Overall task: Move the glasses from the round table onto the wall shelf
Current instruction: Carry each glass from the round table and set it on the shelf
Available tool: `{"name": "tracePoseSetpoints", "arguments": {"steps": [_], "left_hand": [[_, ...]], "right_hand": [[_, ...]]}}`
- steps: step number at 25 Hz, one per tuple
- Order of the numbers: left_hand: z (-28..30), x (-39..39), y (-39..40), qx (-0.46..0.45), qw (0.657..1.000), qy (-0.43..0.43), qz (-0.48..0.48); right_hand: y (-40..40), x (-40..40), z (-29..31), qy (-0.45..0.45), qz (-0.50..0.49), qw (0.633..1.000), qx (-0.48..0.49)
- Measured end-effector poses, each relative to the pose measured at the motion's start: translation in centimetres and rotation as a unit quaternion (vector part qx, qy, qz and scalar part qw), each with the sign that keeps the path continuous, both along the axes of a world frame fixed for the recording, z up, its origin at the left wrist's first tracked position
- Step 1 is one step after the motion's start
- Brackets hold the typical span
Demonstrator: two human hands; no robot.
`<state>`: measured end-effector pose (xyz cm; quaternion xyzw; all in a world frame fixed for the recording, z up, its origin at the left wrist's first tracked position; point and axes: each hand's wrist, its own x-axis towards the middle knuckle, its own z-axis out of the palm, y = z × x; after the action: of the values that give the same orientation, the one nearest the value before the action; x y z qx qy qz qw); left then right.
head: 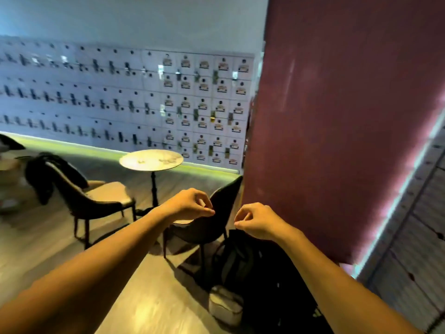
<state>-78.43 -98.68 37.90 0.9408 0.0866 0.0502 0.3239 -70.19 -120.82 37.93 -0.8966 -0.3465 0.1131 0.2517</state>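
- Maroon wall panel: fills the right of the frame, top to near bottom, with a lit strip along its lower right edge.
- Locker wall: white, many small doors, across the upper left and centre; green-lit base.
- Floor: wood-look, glossy, lower left.
- Two dark chairs: one centre left, draped in dark cloth; one at centre, behind the hands.
- Dark bags: on the floor, lower centre right.
- Round desk: pale top, thin black pedestal, centre.
- Glasses: small blurred shapes on the desk top; detail unclear.
- Left hand: raised, fingers loosely curled, nothing visibly held.
- Right hand: likewise, thumb and forefinger nearly pinched, nothing visibly held.
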Motion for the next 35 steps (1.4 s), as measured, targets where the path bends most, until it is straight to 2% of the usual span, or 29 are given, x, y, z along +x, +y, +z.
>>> {"name": "tracePoseSetpoints", "arguments": {"steps": [5, 9, 17, 23, 27, 35], "left_hand": [[-1.8, -2.1, 13.3, -0.003, 0.997, 0.024, 0.075], [-3.5, -0.7, 22.6, 0.005, 0.993, 0.037, 0.114], [-2.7, 9.4, 40.5, 0.045, 0.982, 0.013, 0.185], [-4.2, 15.8, 52.8, 0.001, 0.976, 0.015, 0.219], [-5.7, 20.7, 62.1, -0.019, 0.975, 0.007, 0.219], [-5.9, 34.2, 79.4, -0.031, 0.982, 0.056, 0.18]], "right_hand": [[15.4, 1.9, -2.1, 0.01, 0.089, 0.996, 0.001], [26.1, 5.7, -3.6, 0.013, 0.147, 0.989, 0.001], [45.7, 18.9, -2.0, 0.019, 0.218, 0.976, -0.002], [58.9, 26.0, -2.8, 0.038, 0.256, 0.966, -0.023], [68.2, 30.6, -4.0, 0.04, 0.252, 0.967, -0.024], [84.6, 41.6, -4.4, 0.035, 0.18, 0.983, -0.023]]}}
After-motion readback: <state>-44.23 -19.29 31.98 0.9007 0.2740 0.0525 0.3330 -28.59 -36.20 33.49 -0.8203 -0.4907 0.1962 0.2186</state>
